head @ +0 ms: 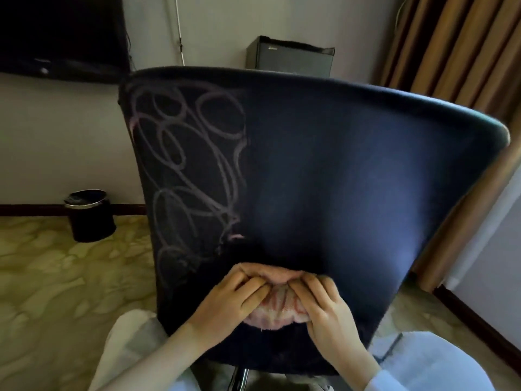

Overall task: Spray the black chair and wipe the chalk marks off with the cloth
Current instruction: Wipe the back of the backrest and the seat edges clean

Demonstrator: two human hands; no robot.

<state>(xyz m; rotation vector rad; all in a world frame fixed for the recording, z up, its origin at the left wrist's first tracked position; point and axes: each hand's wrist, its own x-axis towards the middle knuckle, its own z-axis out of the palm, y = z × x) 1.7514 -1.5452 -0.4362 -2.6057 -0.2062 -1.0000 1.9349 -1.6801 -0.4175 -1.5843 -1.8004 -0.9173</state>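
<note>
The black chair (338,170) filled most of the view, its fabric back turned toward the person and tapering down to the hands. The right two-thirds of that back looked clean, while looping chalk marks (191,165) covered its left strip from just under the top edge down to the level of the hands. Behind the chair's left edge a small black waste bin (89,215) stood on the patterned carpet (56,277), and a dark cabinet (290,56) showed above the chair's top rim.

Low on the chair back, near its centre, a pinkish cloth (275,309) was bunched and pressed against the fabric. The left hand (228,300) gripped the cloth's left side and the right hand (327,306) its right side, both clamped on it with fingers curled over the upper fold, fingertips nearly meeting. The cloth sat between and partly under the two hands, just right of the lowest chalk loops.

The main risk seemed to be smearing: the cloth already looked tinted, so dragging it across the remaining loops could spread chalk onto the cleaned area. The chair might also roll or swivel under hard pressing. No spray bottle was visible.
</note>
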